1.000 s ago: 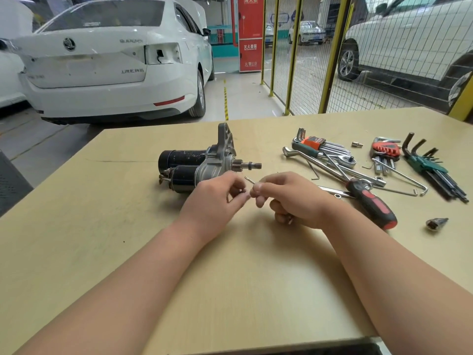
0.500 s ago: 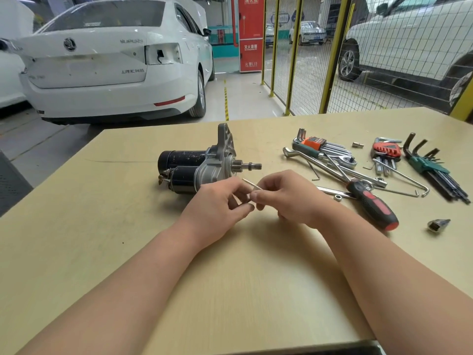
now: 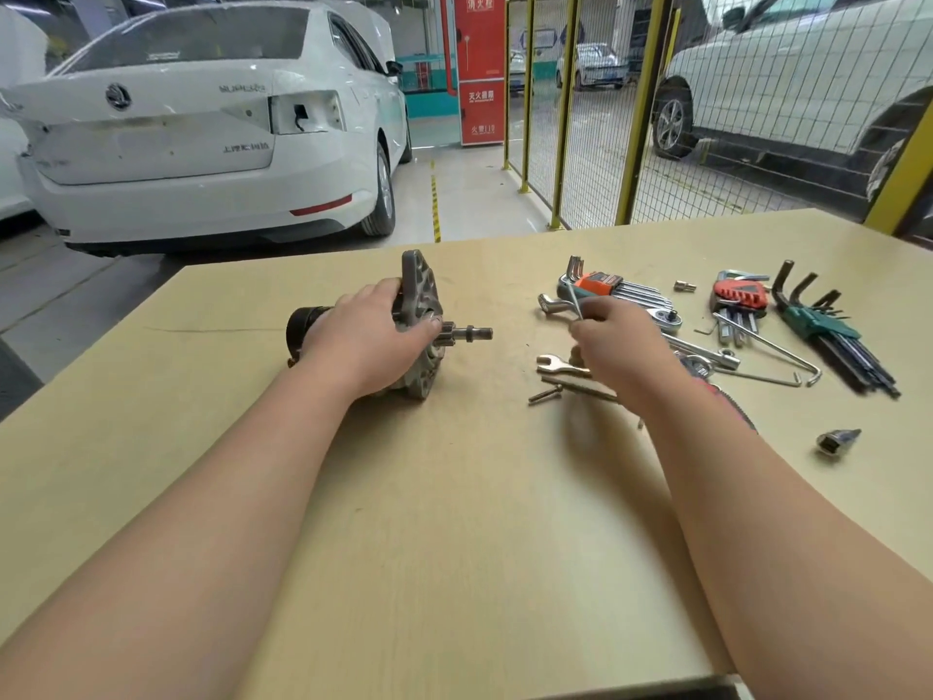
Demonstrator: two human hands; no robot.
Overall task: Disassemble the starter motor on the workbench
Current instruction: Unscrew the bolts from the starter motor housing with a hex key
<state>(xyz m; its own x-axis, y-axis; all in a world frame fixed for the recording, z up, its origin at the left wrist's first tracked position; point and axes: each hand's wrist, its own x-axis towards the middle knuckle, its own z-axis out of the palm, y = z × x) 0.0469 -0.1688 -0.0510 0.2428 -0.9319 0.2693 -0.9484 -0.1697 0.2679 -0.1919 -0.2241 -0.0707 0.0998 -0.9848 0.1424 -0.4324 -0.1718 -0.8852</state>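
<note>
We hold both motor and tool.
Left hand (image 3: 363, 341) clasps grey metal starter motor (image 3: 423, 290); right hand (image 3: 618, 343) pinches thin steel hex key (image 3: 575, 301).

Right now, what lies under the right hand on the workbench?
An open-end wrench and a metal rod stick out from under the right hand, which pinches a thin hex key. The hand covers the wrench's other end and most of the red-handled tool.

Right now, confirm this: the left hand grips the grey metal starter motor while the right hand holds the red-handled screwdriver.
Wrong tool. The head view shows the right hand pinching a thin silver L-shaped hex key; the left hand does grip the grey metal starter motor.
</note>
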